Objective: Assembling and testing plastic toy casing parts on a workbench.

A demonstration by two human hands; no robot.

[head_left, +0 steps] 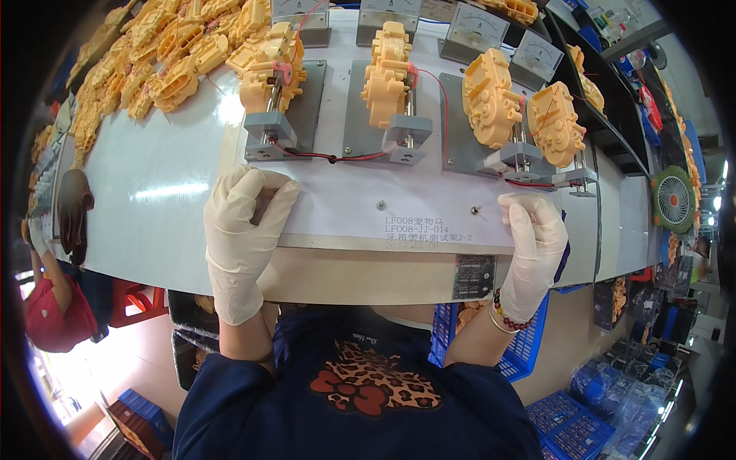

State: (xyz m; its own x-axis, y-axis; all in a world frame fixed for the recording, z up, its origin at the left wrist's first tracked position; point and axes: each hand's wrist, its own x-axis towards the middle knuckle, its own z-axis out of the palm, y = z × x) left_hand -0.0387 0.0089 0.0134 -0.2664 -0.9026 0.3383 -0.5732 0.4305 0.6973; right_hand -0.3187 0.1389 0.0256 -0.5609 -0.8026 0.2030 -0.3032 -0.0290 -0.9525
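Both my hands wear white gloves and rest near the front edge of a white board point(337, 215). My left hand point(249, 207) is curled closed at the board's left, nothing visible in its fingers. My right hand point(533, 226) is likewise curled at the right, just right of a small toggle switch point(475, 209); another toggle switch point(381, 205) sits between the hands. Beyond them, several yellow plastic gearbox housings stand in grey test fixtures with metal shafts: one at left point(272, 77), one in the middle point(387, 77), two at right point(489, 100). Red wires run between the fixtures.
Analog panel meters point(387, 19) line the back. Many loose yellow housings point(172, 57) are heaped at the far left. A dark shelf point(606, 100) and a green fan point(673, 199) stand right. A blue crate point(521, 345) is below the table edge. Another person point(57, 303) sits at left.
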